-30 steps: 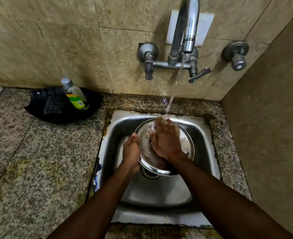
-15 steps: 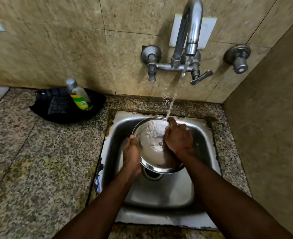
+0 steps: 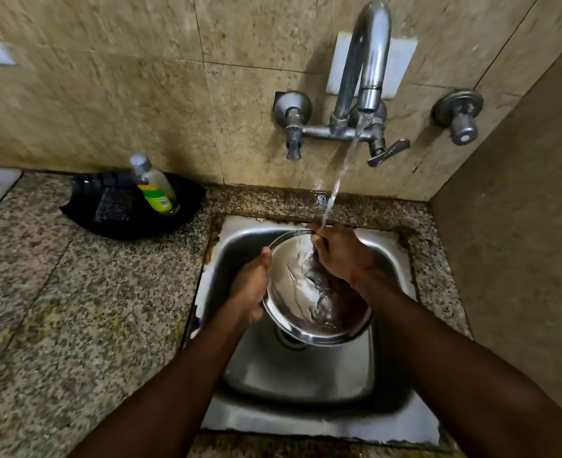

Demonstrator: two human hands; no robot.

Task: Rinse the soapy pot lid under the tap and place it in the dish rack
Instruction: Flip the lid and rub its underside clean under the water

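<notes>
- Over the sink (image 3: 306, 418), the pot lid (image 3: 293, 285) sits tilted under the tap (image 3: 369, 61) stream.
- Left hand (image 3: 250, 289) grips its left rim; right hand (image 3: 339, 252) curls over the far rim.
- Looks light, stiff and probably slippery wet, so the rim's the best hold.

Two bare forearms & bare hands in view, left hand (image 3: 250, 292) & right hand (image 3: 339, 256), w/ one thin orange-red thread band (image 3: 360, 272) worn round the R wrist just below the hand, snug to the skin; finer detail too blurred to tell.
</notes>
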